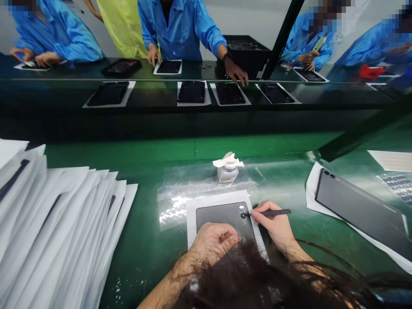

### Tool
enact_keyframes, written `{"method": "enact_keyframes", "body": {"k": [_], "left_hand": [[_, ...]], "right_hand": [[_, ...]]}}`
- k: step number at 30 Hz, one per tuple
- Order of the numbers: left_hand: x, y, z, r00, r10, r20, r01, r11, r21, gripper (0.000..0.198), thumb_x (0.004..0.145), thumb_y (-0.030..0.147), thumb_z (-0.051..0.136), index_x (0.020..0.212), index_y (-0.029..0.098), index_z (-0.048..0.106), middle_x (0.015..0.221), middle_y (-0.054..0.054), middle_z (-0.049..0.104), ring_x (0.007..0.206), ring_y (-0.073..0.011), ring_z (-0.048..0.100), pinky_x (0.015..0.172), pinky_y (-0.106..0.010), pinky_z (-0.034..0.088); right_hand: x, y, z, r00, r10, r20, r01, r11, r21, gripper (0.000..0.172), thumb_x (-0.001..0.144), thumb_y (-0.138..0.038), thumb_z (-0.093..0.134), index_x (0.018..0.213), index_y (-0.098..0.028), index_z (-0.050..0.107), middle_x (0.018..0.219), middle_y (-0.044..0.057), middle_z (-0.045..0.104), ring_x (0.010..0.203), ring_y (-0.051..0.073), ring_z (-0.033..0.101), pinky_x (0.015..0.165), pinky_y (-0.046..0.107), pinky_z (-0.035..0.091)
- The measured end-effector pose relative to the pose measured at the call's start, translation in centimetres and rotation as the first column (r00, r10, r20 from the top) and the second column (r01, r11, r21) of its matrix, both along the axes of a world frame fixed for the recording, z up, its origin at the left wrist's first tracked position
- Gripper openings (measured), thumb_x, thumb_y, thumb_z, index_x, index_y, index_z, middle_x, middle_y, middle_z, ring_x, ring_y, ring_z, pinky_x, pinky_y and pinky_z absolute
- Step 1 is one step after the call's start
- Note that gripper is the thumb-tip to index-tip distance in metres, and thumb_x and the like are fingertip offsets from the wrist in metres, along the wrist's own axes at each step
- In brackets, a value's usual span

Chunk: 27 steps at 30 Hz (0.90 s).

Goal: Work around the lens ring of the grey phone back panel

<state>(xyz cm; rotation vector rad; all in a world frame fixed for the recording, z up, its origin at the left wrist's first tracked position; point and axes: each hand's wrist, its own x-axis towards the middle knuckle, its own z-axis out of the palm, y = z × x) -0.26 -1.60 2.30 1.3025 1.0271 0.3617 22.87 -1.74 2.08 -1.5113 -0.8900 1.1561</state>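
Observation:
A grey tablet (pixel 217 214) lies back side up on a white sheet (pixel 192 223) in front of me. Two round camera rings (pixel 242 214) show near its upper right corner. Between the thumb and fingers of my right hand (pixel 275 225) are slim black tweezers (pixel 277 212), their tip at the lower ring. My left hand (pixel 214 242) rests over the tablet with its fingers curled closed; whatever they may pinch is too small to tell. Dark hair covers the tablet's lower part. Just beyond the sheet stands a small glass jar (pixel 228 175) with a white tissue (pixel 228 162) on top.
A tall stack of white sleeves (pixel 71 223) fills the left side, dark edges poking out. Another grey tablet (pixel 363 208) lies at right on white wrapping. Clear plastic film (pixel 174 210) is under the sheet. Across the gap, co-workers in blue coats handle tablets at another bench (pixel 154 92).

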Motion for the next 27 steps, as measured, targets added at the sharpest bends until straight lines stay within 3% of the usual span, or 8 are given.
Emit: {"method": "enact_keyframes", "body": {"k": [27], "left_hand": [[-0.03,0.08,-0.27,0.999,-0.031,-0.022,0.032,0.999,0.035,0.040,0.091,0.049,0.066,0.083,0.014,0.081,0.071,-0.004,0.070,0.063,-0.0134,0.051,0.060,-0.024,0.038]], "right_hand": [[-0.14,-0.06,-0.05,1.000,-0.009,0.029,0.009,1.000,-0.003,0.036,0.062,-0.042,0.097,0.062,-0.023,0.067,0.057,-0.004,0.069,0.050,0.014,0.061,0.055,0.029,0.048]]}}
